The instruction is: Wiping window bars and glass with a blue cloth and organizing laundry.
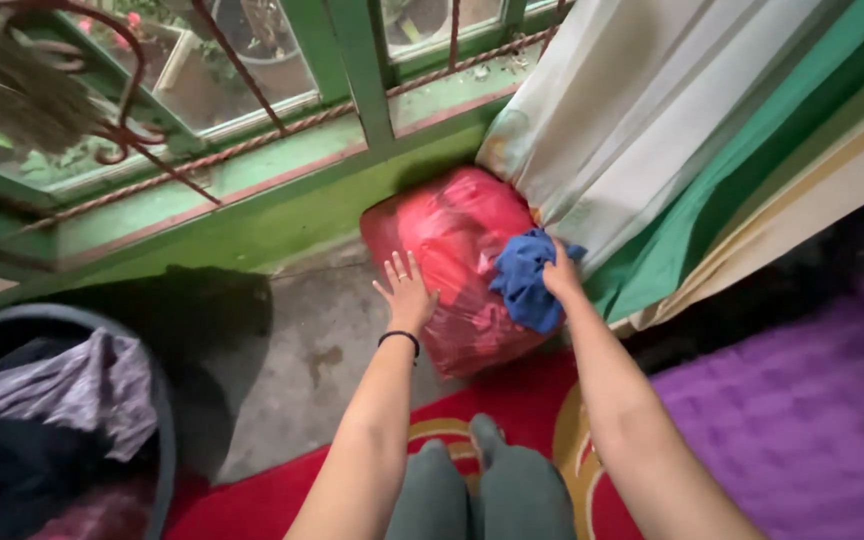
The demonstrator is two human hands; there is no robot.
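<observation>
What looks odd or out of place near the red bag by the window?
A crumpled blue cloth lies on the red plastic bag, gripped by the right hand. The left hand rests flat on the bag. The floor beside it shows a dark stain. Nothing looks spilled or broken.

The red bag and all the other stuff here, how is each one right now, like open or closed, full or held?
Red bag: stuffed full, lying on the floor by the window.
Blue cloth: crumpled, gripped on the bag.
Right hand: closed on the blue cloth.
Left hand: open, flat on the bag.
Curtain: hanging, bottom touching the bag.
Tub: filled with clothes.
Window: barred, looks shut.
</observation>
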